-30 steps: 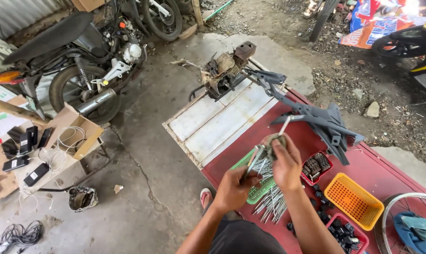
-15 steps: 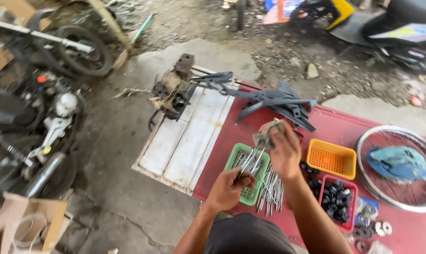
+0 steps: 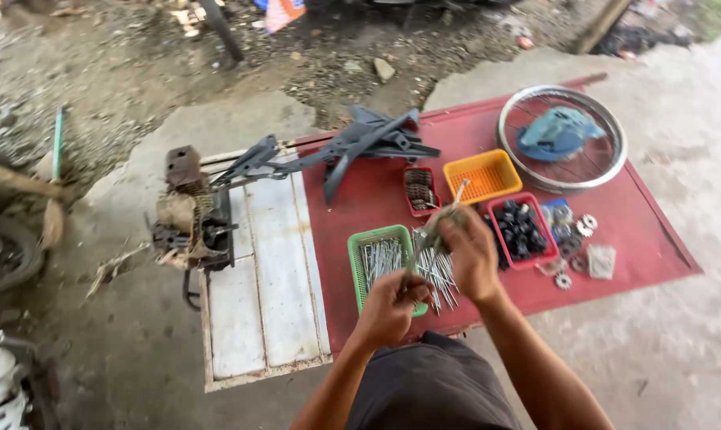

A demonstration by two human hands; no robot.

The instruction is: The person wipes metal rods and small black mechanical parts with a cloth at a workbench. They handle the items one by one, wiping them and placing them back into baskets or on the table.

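The view has swung rightward, so the wheel rim (image 3: 564, 137) now shows whole; the left hand (image 3: 391, 306) stays fisted on a spoke's (image 3: 432, 231) lower end above the green tray (image 3: 380, 263); the right hand (image 3: 470, 253) still pinches it higher, hardly shifted.

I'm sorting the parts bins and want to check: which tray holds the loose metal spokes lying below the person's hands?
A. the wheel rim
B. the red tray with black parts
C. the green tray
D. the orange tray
C: the thin silver spokes lie in the green tray, with more spilled beside it, right under the left hand and right hand; the orange tray looks empty.
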